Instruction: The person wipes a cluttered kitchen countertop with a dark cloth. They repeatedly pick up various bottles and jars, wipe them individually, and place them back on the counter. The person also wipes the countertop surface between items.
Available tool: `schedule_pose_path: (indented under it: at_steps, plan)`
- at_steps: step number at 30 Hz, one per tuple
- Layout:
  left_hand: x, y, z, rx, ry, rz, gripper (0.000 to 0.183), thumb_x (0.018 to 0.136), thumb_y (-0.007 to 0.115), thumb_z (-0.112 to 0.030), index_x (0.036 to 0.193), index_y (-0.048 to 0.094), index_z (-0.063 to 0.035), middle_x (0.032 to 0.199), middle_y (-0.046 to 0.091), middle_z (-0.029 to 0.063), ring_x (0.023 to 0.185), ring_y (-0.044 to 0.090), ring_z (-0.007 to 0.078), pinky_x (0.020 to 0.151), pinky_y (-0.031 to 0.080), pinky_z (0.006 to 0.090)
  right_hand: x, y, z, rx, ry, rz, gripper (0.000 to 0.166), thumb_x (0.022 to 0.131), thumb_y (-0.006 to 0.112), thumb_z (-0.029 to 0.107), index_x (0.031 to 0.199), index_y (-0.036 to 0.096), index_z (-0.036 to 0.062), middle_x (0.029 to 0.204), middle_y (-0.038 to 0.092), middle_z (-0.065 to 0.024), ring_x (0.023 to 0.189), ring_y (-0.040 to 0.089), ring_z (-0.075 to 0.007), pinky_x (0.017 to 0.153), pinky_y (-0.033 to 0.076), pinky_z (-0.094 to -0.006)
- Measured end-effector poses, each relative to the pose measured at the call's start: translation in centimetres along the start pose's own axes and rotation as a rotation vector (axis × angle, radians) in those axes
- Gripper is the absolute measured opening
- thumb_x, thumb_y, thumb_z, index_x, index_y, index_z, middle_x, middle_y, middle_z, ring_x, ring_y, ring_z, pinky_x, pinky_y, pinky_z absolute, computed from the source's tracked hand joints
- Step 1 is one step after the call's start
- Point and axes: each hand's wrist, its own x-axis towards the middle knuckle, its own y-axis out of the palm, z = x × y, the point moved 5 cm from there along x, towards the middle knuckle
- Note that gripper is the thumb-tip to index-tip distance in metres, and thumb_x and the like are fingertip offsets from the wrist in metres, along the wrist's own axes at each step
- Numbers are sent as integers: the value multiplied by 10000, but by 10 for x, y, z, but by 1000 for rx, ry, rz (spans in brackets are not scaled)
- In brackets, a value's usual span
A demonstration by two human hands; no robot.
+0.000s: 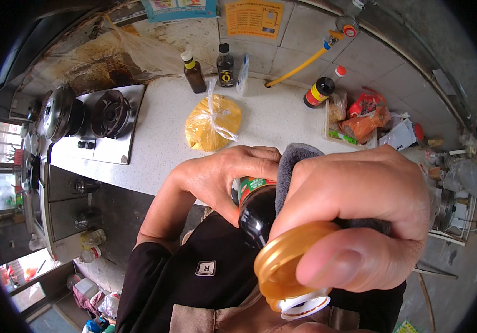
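My left hand (232, 168) grips a dark glass sauce bottle (259, 214) around its labelled body. The bottle is tilted, with its neck towards me. A gold plastic flip-top cap (276, 258) is on the neck, close to the camera; a white ring-shaped spout part (307, 306) shows at its lower edge, with brown residue. My right hand (359, 195) is closed around a folded grey cloth (298, 154), its thumb pressed against the gold cap. Part of the cloth and the bottle's neck are hidden behind that hand.
On the white counter (159, 112) lies a tied plastic bag of yellow contents (213, 123). Behind it stand a brown bottle (194, 75) and a black-capped bottle (225, 66). A gas hob (113, 141) is left; a red-capped sauce bottle (319, 91) and packet-filled plastic bin (348, 143) are right.
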Motion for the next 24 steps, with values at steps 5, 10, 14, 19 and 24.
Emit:
schedule_pose_path:
  at_steps: [5,10,14,19,24]
  plan:
    - [-16,-1,12,-6,-126,4,786,605,902,-317,1266,587,-33,1186,619,147,1103,578,312,967,433,400,15,-3,-2,-3,29,52,550,936,587,465,859,685,-71,718,670,-129,581,633,-199,523,481,-283]
    - [-33,3,23,-54,-376,-110,850,565,949,-189,1291,549,-2,1263,604,86,1187,545,185,1039,404,348,20,-24,-15,-112,43,-6,667,947,512,566,990,672,-80,878,707,-172,806,692,-208,729,532,-305]
    - [-39,6,36,-298,-466,-134,846,615,923,-220,1327,517,-12,1229,589,71,1151,535,168,1012,401,318,14,-43,-33,-235,26,-20,675,966,478,557,1109,647,-81,1001,703,-198,919,691,-242,843,526,-332]
    - [-44,12,50,-679,-424,-190,797,657,881,-297,1292,512,11,1146,645,128,1048,626,201,939,485,340,11,-49,-43,-407,-28,135,702,952,483,562,1273,576,-55,1256,609,-220,1155,607,-306,1001,455,-377]
    - [-42,13,53,-734,-357,-292,729,699,841,-303,1261,515,27,1094,652,143,1007,648,240,907,514,375,8,-47,-51,-695,-154,101,554,852,708,324,1344,571,111,1394,545,-116,1182,601,-312,933,515,-351]
